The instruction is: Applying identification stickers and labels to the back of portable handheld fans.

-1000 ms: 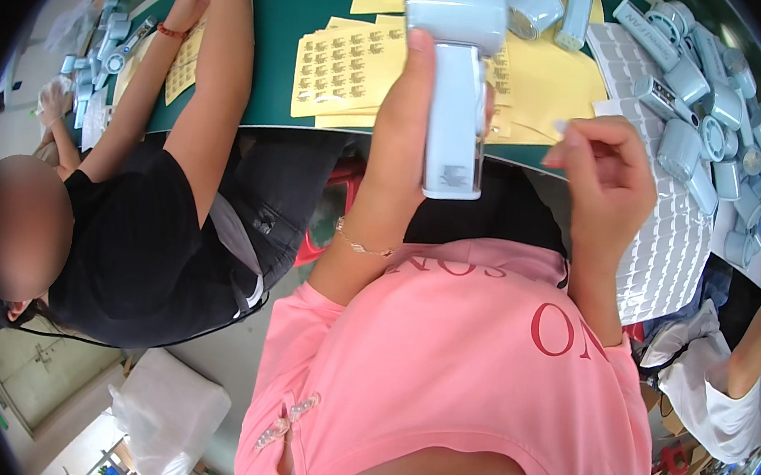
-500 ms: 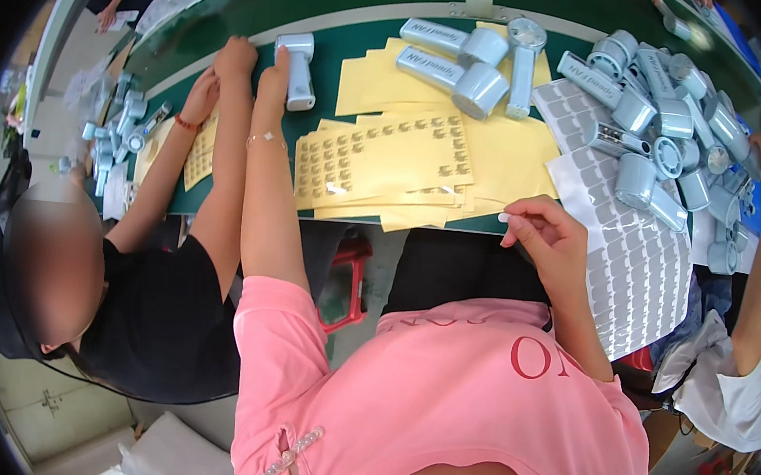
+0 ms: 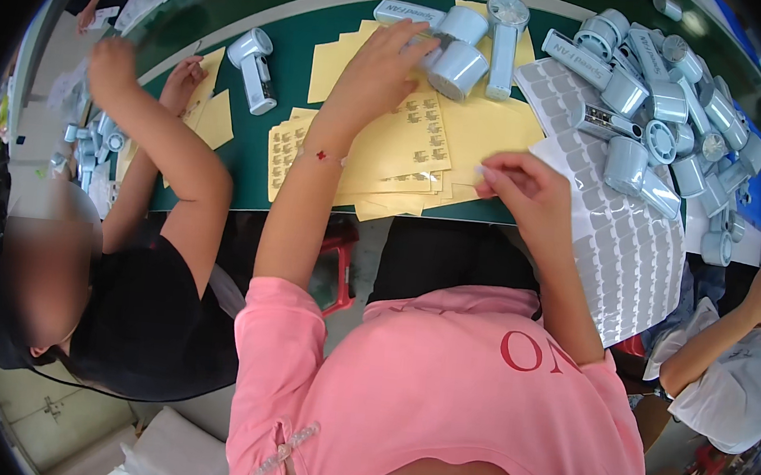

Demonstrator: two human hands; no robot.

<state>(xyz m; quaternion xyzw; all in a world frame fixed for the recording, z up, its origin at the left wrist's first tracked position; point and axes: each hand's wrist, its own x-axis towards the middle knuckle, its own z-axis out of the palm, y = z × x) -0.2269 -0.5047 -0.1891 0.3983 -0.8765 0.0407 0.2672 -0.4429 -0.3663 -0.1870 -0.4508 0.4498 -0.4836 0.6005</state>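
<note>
My left hand (image 3: 378,76) is over the yellow sticker sheets (image 3: 389,139), fingers stretched out. Its fingertips are at the handle of a light-blue handheld fan (image 3: 457,70); whether they touch it I cannot tell. Behind that lies a second handheld fan (image 3: 408,14), and a third fan (image 3: 504,49) stands just to the right. My right hand (image 3: 529,192) hovers by the table's near edge, thumb and fingers pinched together. Something pale shows at its fingertips, too small to make out. Left of the sheets, one handheld fan (image 3: 254,73) lies alone on the green tabletop.
A heap of light-blue fans (image 3: 672,109) covers the right side, beside a sheet of grey stickers (image 3: 620,245) hanging over the edge. At left, a co-worker in black (image 3: 151,326) has both arms over the table. Another person in white (image 3: 730,377) sits at right.
My left hand has left the lone fan and moved right to the fans on the yellow sheets. My right hand stays pinched. The left co-worker's near hand has moved left; the right-hand person's hand has drawn back.
</note>
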